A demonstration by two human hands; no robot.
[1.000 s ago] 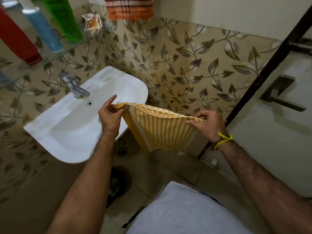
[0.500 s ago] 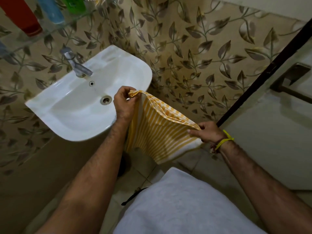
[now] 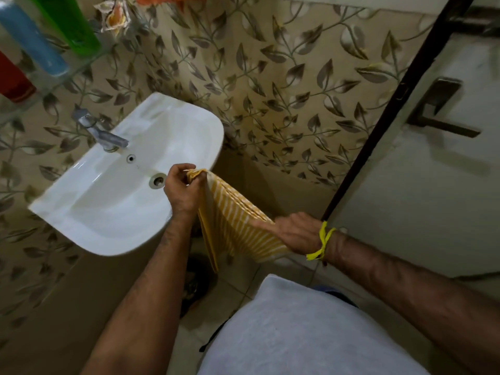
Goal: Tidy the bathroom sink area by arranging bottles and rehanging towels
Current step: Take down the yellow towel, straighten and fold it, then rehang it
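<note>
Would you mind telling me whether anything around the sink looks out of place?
Only the yellow striped towel: it is off any rail, gripped by the left hand and right hand beside the sink. Nothing looks spilled or damaged.

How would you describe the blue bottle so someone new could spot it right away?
Start at the white sink and look up left to the glass shelf on the leaf-patterned wall. The blue bottle stands there between a green bottle and a red bottle; it is the only blue one.
</note>
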